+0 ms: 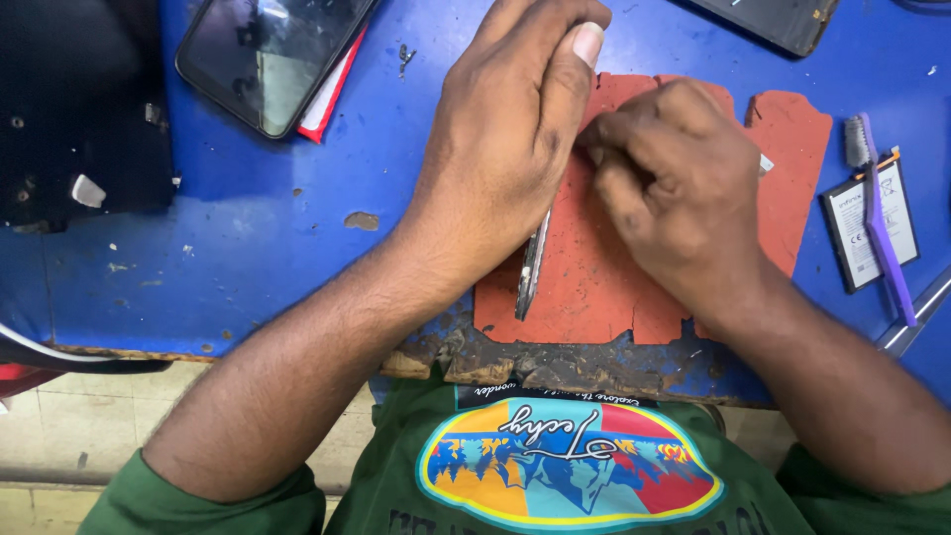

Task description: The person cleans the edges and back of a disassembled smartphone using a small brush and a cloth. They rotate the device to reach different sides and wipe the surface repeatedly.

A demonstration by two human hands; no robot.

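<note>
L hand [500,149] grips a thin phone body [531,267] on edge, fingers wrapped tight, over the red mat [594,287] at the near table edge [555,372]. R hand [674,183] curled shut by its far end; can't tell what it pinches. Battery [860,230] w/ purple brush [885,228] right, dark phone [267,54] far left; open blue table between.

Only one view was given, taken from a camera worn on the head; it was aimed steeply down, almost straight, at the near edge of the blue tabletop [267,248]; the scene was seen from close range, so that the left hand [505,149] and right hand [674,188] filled the upper middle; the wearer's green shirt [396,476] was caught along the bottom edge; no second view was supplied for overlap.
</note>
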